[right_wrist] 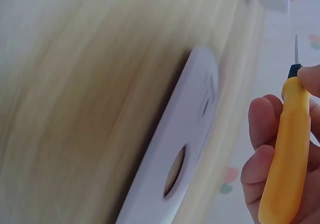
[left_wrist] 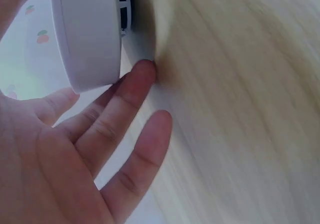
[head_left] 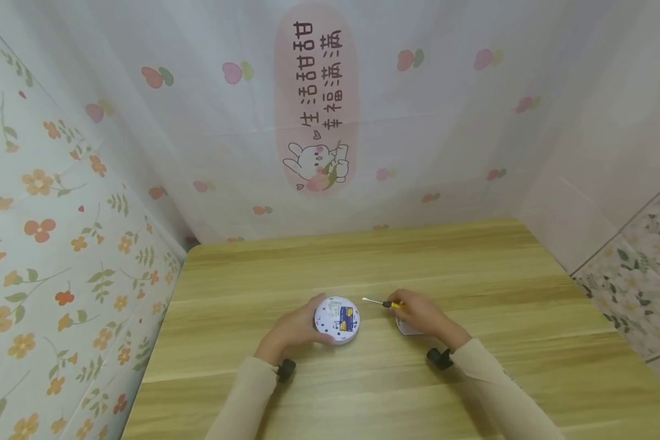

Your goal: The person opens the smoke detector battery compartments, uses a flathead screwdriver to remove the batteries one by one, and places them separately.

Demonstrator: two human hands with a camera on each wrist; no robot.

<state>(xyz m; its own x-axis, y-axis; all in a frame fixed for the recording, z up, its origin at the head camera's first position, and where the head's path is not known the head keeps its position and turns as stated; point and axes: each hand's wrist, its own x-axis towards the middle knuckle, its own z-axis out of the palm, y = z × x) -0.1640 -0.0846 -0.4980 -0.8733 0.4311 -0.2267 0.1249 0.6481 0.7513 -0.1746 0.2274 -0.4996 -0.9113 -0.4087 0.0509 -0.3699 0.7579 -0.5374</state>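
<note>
Spanning the space below us, the wood-grained tabletop (head_left: 242, 275) looks smooth, so we judge that a sideways push could send things sliding. Near its middle, the round white device (head_left: 330, 315) sits labelled face up; our left hand (head_left: 299, 324) clasps opposite sides of its rim, while 2 fingers stand spread beside the wood. We cannot tell whether its dark, vented underside touches the tabletop; if that side is uneven, pressing down on 1 edge may make it rock. On our right, well apart from it, lies the white plate (head_left: 409, 329) with cut-outs, partly hidden under our right hand (head_left: 426, 315). A careless drop of that wrist could knock the plate askew. Our right fingers curl round the handle of the yellow screwdriver (right_wrist: 286, 151), its shaft directed toward the device. Held off-line, its thin metal tip (head_left: 366, 299) might slip, scratching the casing or jabbing our left fingers at the rim.
</note>
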